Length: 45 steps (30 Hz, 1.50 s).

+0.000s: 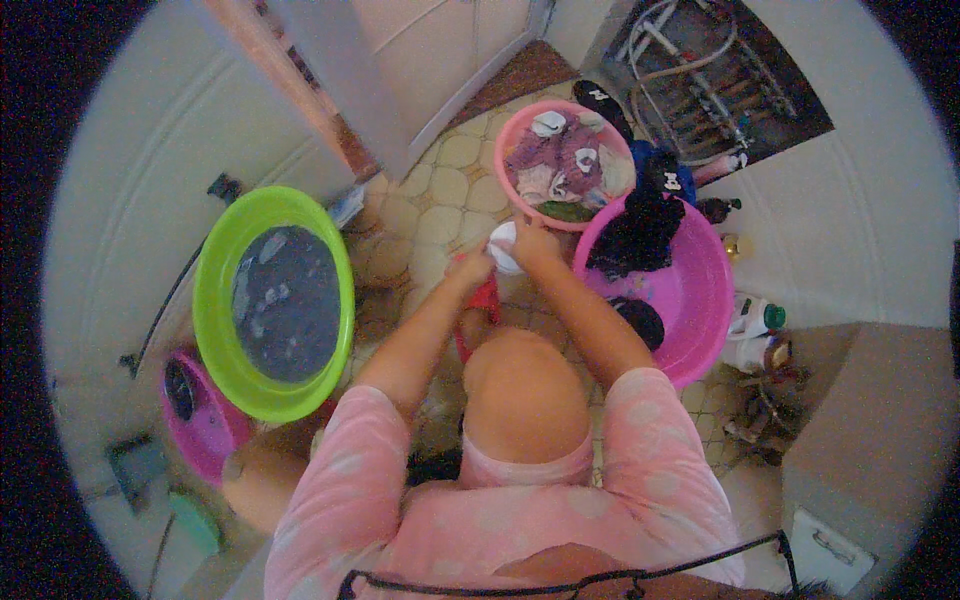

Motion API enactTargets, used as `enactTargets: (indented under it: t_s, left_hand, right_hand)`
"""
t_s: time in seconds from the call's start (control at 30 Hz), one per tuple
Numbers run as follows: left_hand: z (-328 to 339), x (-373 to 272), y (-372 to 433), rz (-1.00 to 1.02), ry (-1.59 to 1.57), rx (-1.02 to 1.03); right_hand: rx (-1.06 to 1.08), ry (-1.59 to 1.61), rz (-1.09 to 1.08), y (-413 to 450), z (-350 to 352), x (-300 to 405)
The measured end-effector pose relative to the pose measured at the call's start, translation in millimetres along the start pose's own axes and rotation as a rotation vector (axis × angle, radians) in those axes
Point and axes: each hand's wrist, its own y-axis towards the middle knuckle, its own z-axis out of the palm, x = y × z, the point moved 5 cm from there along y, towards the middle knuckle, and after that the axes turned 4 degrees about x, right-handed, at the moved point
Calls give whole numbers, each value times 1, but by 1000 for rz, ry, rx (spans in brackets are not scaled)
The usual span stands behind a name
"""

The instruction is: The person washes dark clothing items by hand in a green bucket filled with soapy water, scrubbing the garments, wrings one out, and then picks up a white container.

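Both hands meet over the tiled floor in the middle of the view. A small white item [505, 248], probably cloth, is held between them. My left hand [474, 270] grips its left side, and my right hand [534, 244] has hold of its right side. Just beyond my right hand stands a peach-pink basin [505, 184] holding purple, white and green laundry [551, 161]. To the right, a magenta basin [686, 330] contains black cloth [637, 232] and another dark piece [637, 321]. Beneath my left hand shows a red slipper [486, 300] on my foot.
A lime-green basin [214, 300] with murky grey water [285, 300] stands at left, a smaller pink basin [206, 442] behind it. Dark caps [604, 105] lie by the right wall, beneath an opening with pipes [697, 75]. Bottles [754, 315] stand right; a door [427, 67] is ahead.
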Motion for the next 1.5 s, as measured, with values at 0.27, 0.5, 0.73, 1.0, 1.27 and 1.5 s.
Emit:
enactTargets:
  t_s: [0.27,0.5,0.73,1.0,1.27,1.5]
  left_hand:
    - [18,-31,-11,15,173,25]
    - [-5,-28,-19,107,199,-39]
    - [0,-16,0,114,142,29]
    - [-12,-13,-3,182,-26,48]
    - [-33,-50,-50,108,198,-239]
    - [-4,-49,-72,25,114,-85]
  right_hand:
    - [87,-496,-344,-1,-27,-123]
    - [124,-646,-499,4,-10,-128]
    - [201,-434,-306,-23,25,-170]
    - [41,-447,-394,-126,9,-175]
    - [496,-303,-141,-123,7,-177]
    - [44,-60,-518,-31,-11,-15]
